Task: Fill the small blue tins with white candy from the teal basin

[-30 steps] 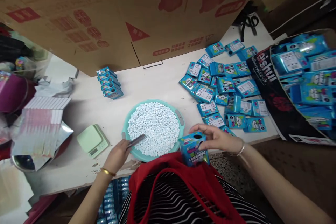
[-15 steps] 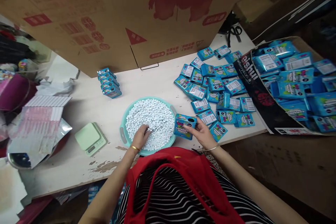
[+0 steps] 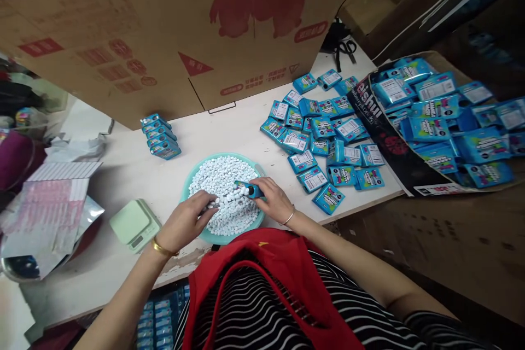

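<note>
A pale turquoise basin (image 3: 189,179) full of small white candies (image 3: 221,172) stands on the table in front of me. My left hand (image 3: 186,221) is over the basin's left side, its fingers curled round a few of the candies. Over the right side, my right hand (image 3: 274,200) grips a small blue candy box (image 3: 256,191), tipped so that its end points left toward the candies. White pieces show at that end of the box. Part of the box is hidden by my fingers.
Filled blue boxes lie in a loose pile (image 3: 320,142) on the right, beside a black-printed carton (image 3: 381,142) heaped with more. Several stand in a row (image 3: 161,138) at the left. A green scale (image 3: 135,224), scissors (image 3: 346,50) and a tall cardboard box (image 3: 164,38) surround the basin.
The blue box in my right hand has moved left from the basin's right edge to over the candies and turned on its side. My left hand has risen out of the candies with a few.
</note>
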The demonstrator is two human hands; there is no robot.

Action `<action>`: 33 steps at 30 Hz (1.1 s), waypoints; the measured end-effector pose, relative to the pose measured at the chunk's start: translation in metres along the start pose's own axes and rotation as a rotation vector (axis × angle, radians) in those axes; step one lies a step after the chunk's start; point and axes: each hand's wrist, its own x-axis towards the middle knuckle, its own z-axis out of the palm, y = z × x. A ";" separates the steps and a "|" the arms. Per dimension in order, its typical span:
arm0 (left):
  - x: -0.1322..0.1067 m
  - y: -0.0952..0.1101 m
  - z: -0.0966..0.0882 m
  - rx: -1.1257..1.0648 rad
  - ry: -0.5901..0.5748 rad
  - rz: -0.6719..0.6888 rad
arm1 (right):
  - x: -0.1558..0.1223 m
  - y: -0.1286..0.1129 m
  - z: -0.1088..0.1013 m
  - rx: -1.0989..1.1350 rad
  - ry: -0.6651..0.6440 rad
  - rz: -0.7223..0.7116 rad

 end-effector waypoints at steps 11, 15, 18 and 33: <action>0.016 0.067 -0.025 0.430 -0.151 -0.101 | 0.002 -0.003 0.016 0.003 -0.058 -0.035; 0.009 0.050 -0.028 0.419 -0.130 -0.130 | 0.002 0.002 0.016 -0.011 -0.040 -0.033; 0.001 0.003 -0.022 0.403 -0.091 -0.218 | 0.001 0.007 0.011 -0.015 -0.029 -0.010; 0.059 -0.077 0.141 -0.065 0.025 -0.226 | -0.012 0.013 -0.022 0.001 0.112 0.230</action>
